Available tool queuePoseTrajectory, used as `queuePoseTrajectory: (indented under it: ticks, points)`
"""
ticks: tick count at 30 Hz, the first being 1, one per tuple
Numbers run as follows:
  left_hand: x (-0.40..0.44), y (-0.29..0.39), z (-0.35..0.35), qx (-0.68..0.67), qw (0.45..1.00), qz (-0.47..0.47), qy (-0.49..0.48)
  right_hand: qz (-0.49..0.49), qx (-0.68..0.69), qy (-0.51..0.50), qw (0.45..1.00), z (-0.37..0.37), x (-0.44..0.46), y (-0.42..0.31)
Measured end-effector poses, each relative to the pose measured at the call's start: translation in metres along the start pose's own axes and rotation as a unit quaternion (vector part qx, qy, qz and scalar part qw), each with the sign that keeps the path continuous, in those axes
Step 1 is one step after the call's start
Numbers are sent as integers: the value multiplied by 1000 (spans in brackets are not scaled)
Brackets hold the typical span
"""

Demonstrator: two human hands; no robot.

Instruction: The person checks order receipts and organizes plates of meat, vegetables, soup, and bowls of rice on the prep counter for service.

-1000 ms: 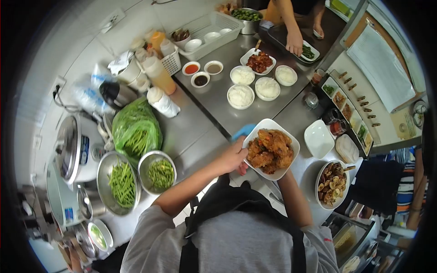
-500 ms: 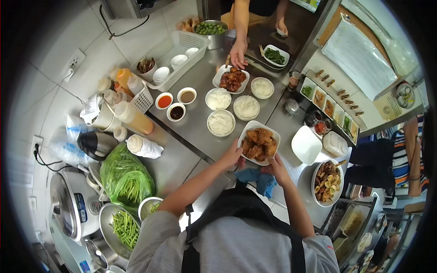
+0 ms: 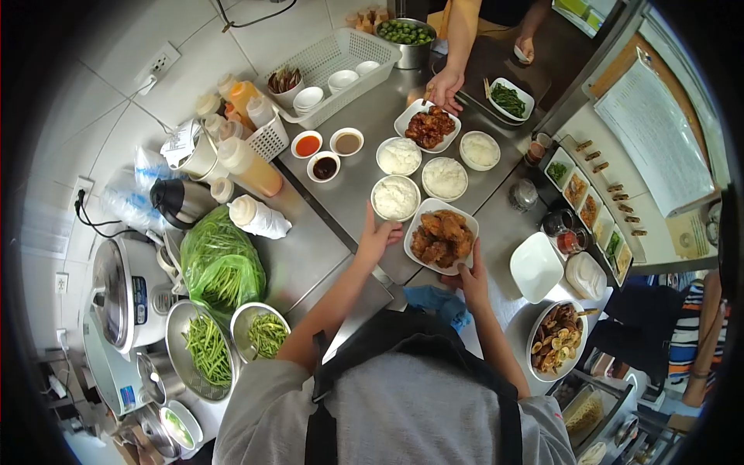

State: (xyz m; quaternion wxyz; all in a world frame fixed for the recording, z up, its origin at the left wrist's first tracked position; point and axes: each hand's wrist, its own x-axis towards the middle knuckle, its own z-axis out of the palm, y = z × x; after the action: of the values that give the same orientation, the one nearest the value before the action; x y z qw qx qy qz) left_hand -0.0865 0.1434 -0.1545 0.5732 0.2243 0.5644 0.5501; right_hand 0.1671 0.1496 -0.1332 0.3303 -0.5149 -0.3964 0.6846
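Note:
My right hand grips the lower right rim of a white square bowl of fried chicken pieces. My left hand is off that bowl, its fingers apart, by the near edge of a rice bowl; whether it touches the rim I cannot tell. More bowls of rice stand just beyond. Behind them sits a white dish of glazed brown meat, with another person's hand at its far edge.
Sauce cups and squeeze bottles stand to the left, with a bag of green vegetables nearer. On the right are a stacked white bowl and a clam bowl. A blue cloth lies near my waist.
My left hand has let go of the fried chicken bowl and moved left to the rice bowl. My right hand still holds the chicken bowl. The camera view has shifted.

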Motion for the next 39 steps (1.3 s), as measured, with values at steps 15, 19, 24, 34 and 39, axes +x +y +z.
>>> queuePoseTrajectory:
  ticks: [15,19,24,34,39]
  points:
    - [-24,-17,24,124,983,-54,-125,-286,-467,42,835,-22,-64,19]
    - [-19,-29,34,127,982,-51,-132,-215,-466,49,857,-41,-69,34]
    - [-43,-19,45,114,978,-76,-154,-114,61,182,975,-34,-14,39]
    - [-50,-2,26,141,968,-103,-181,154,361,-73,917,-36,27,50]
    - [-37,-5,22,145,968,-113,-171,-75,-295,-40,952,-21,-14,-1]
